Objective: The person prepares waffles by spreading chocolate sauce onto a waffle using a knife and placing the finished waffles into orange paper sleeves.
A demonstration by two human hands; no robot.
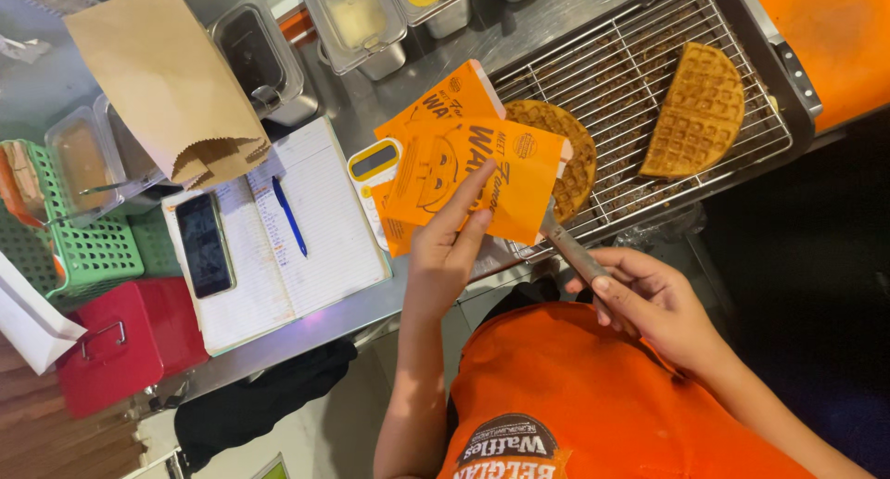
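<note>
Pinching a stack of flat orange paper waffle sleeves [468,168] between thumb and forefingers, the person's left hand [445,252] holds them up over the edge of the steel bench [371,99], just in front of the wire cooling rack [649,80]. The sleeves look thin, light and easily creased; they are fanned slightly, so a grip near the lower edge, where the fingers already sit, seems the surest place to keep them together without crushing the open mouth. The right hand [649,298] is closed round the handle of a slim metal utensil [567,247], whose far end disappears behind the sleeves toward the round golden-brown waffle [570,150] on the rack. That waffle is probably crisp outside and soft within, liable to break if lifted by one edge, so support from beneath would suit it. A folded half waffle [695,108] lies farther along the rack, well apart.
</note>
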